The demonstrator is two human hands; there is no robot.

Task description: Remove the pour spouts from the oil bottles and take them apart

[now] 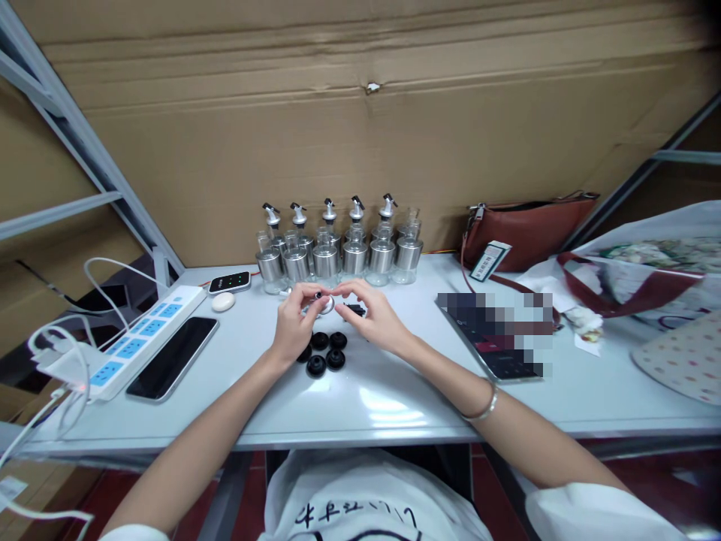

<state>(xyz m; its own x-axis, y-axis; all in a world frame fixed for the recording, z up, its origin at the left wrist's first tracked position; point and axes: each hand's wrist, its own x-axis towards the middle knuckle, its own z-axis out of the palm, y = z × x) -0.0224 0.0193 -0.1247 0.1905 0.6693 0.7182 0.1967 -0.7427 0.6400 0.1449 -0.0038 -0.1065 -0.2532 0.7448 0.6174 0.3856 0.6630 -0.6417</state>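
Small silver-and-black part (328,304) is held at the left grip (294,321): thumb and fingers clamped on it, part at the fingertips, above the table (394,409). Right grip (372,317) is held just beside it, thumb and forefinger apart; whether the part is touched by it can't be told.

Five black round pieces (316,366) are grouped on the table, nearer the person than the part; the leftmost is partly hidden by the left hand. Dark slim pieces (354,309) are seen partly covered by the right hand.

Glass bottles (354,259) with metal sleeves are lined up in two rows beyond both hands. Front row of six is left open-necked; five pourer tops (357,209) are seen fitted in the back row.

Left side: power strip (140,338) with cables plugged in, phone (173,359), white round case (223,302), small device (229,282) with green lights. Right side: brown bag (523,233) with a tag, dark flat object (478,330) partly pixelated. Cardboard (338,135) is stood behind the bottles.
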